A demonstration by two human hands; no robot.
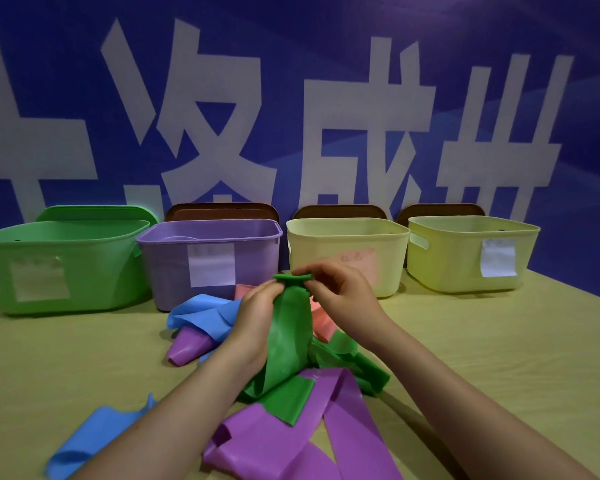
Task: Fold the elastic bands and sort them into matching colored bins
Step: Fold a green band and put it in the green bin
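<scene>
Staged demonstration or data-collection booth: blue printed banner (pixel 291 98) with large white characters behind a cloth-covered counter (pixel 499 341) carrying paper-labelled sorting bins (pixel 208 261).

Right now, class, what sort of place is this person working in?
Probably a staged sorting station, not a home: labelled bins, such as the green bin, line a covered table before a printed blue banner.

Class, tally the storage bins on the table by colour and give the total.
Green bin: 1
Purple bin: 1
Cream bin: 1
Yellow-green bin: 1
Total: 4 bins
</scene>
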